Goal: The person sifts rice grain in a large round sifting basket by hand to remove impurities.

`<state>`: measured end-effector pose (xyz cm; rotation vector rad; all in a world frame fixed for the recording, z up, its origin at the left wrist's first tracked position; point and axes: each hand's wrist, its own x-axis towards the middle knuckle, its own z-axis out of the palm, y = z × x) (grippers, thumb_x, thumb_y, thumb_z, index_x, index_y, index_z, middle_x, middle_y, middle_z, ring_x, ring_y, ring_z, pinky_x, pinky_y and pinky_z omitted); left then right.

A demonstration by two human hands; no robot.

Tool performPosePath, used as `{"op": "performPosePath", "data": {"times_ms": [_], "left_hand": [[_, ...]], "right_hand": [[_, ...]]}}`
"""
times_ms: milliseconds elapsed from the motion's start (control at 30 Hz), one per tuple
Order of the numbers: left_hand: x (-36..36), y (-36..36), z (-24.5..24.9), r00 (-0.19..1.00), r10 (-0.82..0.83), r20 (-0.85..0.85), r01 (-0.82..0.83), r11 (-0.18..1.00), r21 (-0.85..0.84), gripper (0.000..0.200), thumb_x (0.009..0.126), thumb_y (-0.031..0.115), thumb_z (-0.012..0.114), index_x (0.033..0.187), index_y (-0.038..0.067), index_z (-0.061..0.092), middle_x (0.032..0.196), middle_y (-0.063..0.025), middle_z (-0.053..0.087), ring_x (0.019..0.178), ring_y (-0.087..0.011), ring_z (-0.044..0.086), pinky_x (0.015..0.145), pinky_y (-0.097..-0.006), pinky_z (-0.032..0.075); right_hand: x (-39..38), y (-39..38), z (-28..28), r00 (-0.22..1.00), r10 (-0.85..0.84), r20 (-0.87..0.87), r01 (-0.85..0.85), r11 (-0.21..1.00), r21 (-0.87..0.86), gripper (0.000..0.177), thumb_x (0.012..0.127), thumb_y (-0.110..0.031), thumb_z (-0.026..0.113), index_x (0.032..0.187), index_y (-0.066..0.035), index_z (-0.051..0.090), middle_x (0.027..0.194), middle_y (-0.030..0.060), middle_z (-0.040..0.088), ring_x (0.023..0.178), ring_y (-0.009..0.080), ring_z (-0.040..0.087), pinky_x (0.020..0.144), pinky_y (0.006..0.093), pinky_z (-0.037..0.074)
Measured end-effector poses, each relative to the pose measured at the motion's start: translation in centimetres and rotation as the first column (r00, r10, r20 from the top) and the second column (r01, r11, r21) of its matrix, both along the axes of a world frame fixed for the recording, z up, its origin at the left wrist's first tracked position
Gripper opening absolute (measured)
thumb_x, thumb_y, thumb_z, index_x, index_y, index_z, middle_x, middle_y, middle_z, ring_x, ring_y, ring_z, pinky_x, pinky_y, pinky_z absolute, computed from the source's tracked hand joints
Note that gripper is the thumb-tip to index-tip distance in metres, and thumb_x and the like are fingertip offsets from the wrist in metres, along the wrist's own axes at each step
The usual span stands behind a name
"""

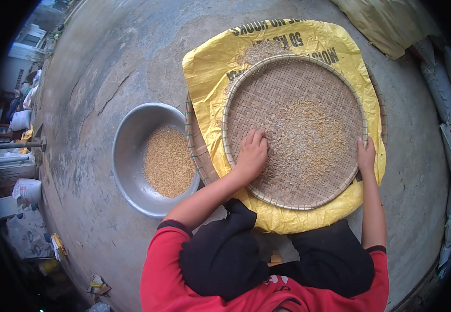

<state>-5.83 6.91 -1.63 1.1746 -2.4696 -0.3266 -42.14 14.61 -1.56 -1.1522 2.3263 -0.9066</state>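
Observation:
A round woven bamboo winnowing tray (267,88) lies tilted in front of me, with unhusked rice grains (314,135) and some whitish bits spread over its middle and right side. My right hand (367,156) grips the tray's right rim, thumb on top. Inside the left part of the tray, my left hand (254,156) is closed with curled fingers, close to the woven surface at the grains' edge. Whatever those fingers hold is hidden. Left of the tray stands a metal basin (126,156) with a heap of rice grains (169,161) in it.
Beneath the tray is a yellow woven sack (204,67) with black print, over another woven tray (197,151). Chaff (262,51) lies on the sack's far part. Filled sacks (441,88) line the right side; a tan sheet (386,26) lies at the upper right. The floor is concrete.

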Motion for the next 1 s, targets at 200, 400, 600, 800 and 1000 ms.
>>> {"op": "performPosePath", "data": {"times_ms": [200,400,600,800,1000], "left_hand": [[4.0,-0.7,2.6,0.979,0.069,-0.191,-0.053,0.995,0.084,0.013,0.075,0.002,0.054,0.088,0.001,0.052,0.101,-0.0142,0.050,0.101,-0.0312,0.045,0.088,-0.0390,0.036],[16.9,-2.7,7.7,0.627,0.722,0.291,-0.679,0.690,-0.248,0.010,0.082,0.008,0.053,0.084,0.001,0.060,0.096,-0.0148,0.057,0.093,-0.0307,0.053,0.078,-0.0406,0.044],[14.8,-3.9,9.3,0.795,0.573,0.198,-0.567,0.818,-0.094,0.014,0.080,0.017,0.061,0.079,0.004,0.059,0.082,-0.0124,0.058,0.078,-0.0307,0.057,0.068,-0.0412,0.046],[4.8,-2.7,4.7,0.952,-0.272,-0.139,0.301,0.914,0.273,0.025,0.067,0.011,0.070,0.088,0.010,0.058,0.099,-0.0072,0.052,0.098,-0.0274,0.049,0.084,-0.0370,0.042],[1.9,-3.0,2.3,0.897,-0.425,-0.118,0.440,0.848,0.296,0.022,0.066,0.014,0.071,0.085,0.014,0.061,0.102,-0.0051,0.050,0.102,-0.0265,0.047,0.086,-0.0382,0.040]], "right_hand": [[-0.1,0.0,-0.3,1.000,0.012,0.016,-0.012,1.000,-0.019,0.033,0.090,-0.025,0.051,0.108,0.003,0.052,0.095,0.0174,0.060,0.088,0.0272,0.058,0.080,0.0338,0.043],[-0.2,0.1,-0.4,0.999,0.009,0.031,-0.008,1.000,-0.027,0.033,0.090,-0.024,0.051,0.108,0.003,0.052,0.095,0.0170,0.061,0.088,0.0258,0.058,0.079,0.0336,0.044],[0.1,0.0,0.2,1.000,-0.016,-0.005,0.016,1.000,0.000,0.037,0.090,-0.026,0.051,0.111,0.005,0.052,0.099,0.0180,0.061,0.092,0.0260,0.058,0.082,0.0332,0.043],[-0.7,0.1,-0.9,1.000,0.018,0.019,-0.018,1.000,-0.010,0.033,0.090,-0.024,0.051,0.109,0.003,0.052,0.096,0.0175,0.060,0.090,0.0266,0.057,0.081,0.0337,0.043],[-0.7,0.1,-1.2,1.000,0.010,0.005,-0.010,1.000,0.000,0.035,0.090,-0.026,0.051,0.108,0.003,0.053,0.094,0.0141,0.061,0.087,0.0214,0.057,0.079,0.0313,0.044]]}}
